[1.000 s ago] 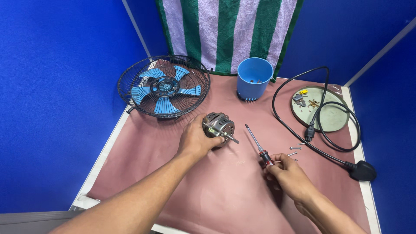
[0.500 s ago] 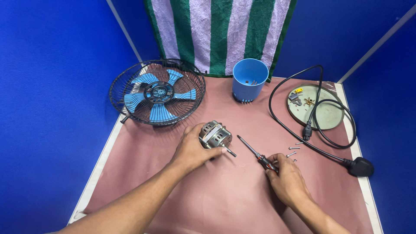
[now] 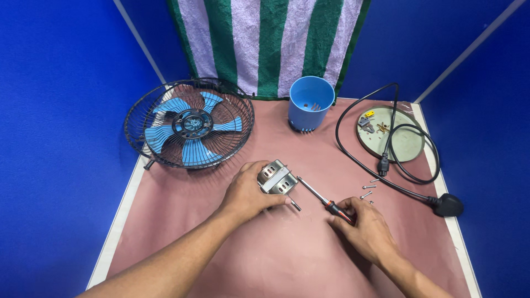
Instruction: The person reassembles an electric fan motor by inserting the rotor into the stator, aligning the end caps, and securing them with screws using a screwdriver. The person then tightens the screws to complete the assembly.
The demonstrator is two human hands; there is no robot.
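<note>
- The left hand (image 3: 248,193) curls around a small metal fan motor (image 3: 277,179), pressing it onto the pink mat (image 3: 265,259) just in front of the caged blue fan (image 3: 189,122).
- The right hand (image 3: 364,226) pinches a screwdriver (image 3: 323,200) by its handle, tip touching the motor.
- Risk, as I judge it: the tip could skid off the metal housing towards the holding fingers, or nudge the loose screws (image 3: 367,190) beside the motor.
- No labels are legible; a blue cup (image 3: 311,103) stands behind the motor.

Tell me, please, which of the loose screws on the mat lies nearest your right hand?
The screw just beyond the right hand; the other screws lie farther off, towards the power cord.
</note>
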